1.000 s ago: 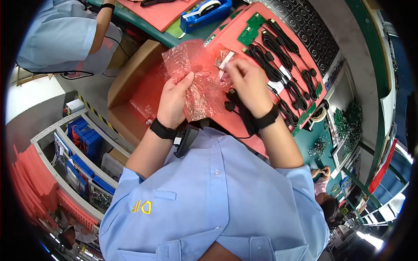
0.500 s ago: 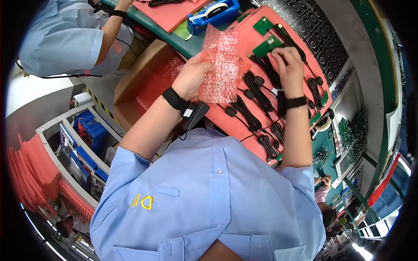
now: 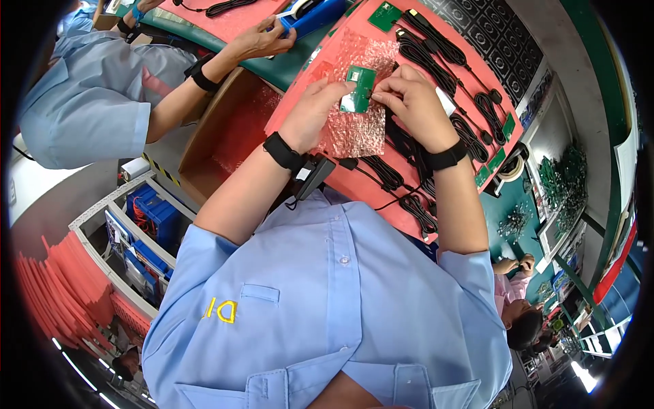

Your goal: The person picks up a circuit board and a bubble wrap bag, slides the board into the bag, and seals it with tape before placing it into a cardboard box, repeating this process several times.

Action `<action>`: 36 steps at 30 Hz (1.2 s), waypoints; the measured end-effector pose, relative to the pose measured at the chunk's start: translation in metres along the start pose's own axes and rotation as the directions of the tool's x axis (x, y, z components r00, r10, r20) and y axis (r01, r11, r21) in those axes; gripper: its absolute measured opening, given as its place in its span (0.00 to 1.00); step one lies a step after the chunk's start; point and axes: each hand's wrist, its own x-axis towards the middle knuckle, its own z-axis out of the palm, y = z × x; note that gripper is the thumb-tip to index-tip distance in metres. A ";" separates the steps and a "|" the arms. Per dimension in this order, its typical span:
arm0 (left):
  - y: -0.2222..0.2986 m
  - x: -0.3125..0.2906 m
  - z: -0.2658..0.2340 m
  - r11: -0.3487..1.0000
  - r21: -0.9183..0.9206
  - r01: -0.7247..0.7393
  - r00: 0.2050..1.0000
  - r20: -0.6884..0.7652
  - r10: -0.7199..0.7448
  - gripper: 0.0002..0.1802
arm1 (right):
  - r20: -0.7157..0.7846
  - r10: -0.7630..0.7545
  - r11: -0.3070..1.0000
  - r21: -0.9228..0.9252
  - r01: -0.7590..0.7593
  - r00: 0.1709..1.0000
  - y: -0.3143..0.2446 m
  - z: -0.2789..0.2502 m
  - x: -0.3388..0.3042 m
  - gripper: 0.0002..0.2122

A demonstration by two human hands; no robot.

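My left hand [image 3: 315,112] is closed on a pink bubble-wrap sheet or bag [image 3: 364,133], its thumb pressing the left edge of a green circuit board [image 3: 358,88]. The board lies flat over the wrap, a small white part near its top. At the board's right edge, my right hand [image 3: 417,102] has thumb and forefinger pinched together against it. Coiled black cables [image 3: 385,174] with small plugs lie on the pink foam sheet [image 3: 354,187] under and beside both hands; some are hidden by my right hand.
Left of the foam stands an open cardboard box [image 3: 197,150] with pink wrap inside. A co-worker's hand [image 3: 262,41] touches a blue tape dispenser [image 3: 317,20]. Another green board [image 3: 385,16] lies at the foam's far edge, near a black panel of squares [image 3: 501,48].
My right hand has brought the green circuit board left and down onto the bubble wrap, where my left thumb now presses it. The co-worker's hand has reached to the tape dispenser.
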 end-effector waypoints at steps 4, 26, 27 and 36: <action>0.001 0.001 0.006 0.997 0.068 0.032 0.999 0.004 -0.032 0.15 | -0.071 -0.035 0.999 -0.041 0.032 0.997 -0.001 -0.004 -0.011 0.07; 0.003 -0.036 0.040 0.984 0.179 -0.018 0.997 -0.072 0.032 0.20 | -0.131 0.158 0.596 0.803 0.011 0.979 0.006 0.018 -0.007 0.08; 0.005 -0.037 0.035 0.988 0.157 -0.003 1.000 -0.018 0.006 0.21 | -0.133 0.160 0.592 0.805 0.013 0.978 0.009 0.017 -0.006 0.08; 0.029 -0.038 0.029 0.954 -0.163 0.250 0.965 0.116 -0.233 0.24 | 0.097 -0.111 0.843 0.537 0.042 0.989 0.008 0.002 -0.011 0.12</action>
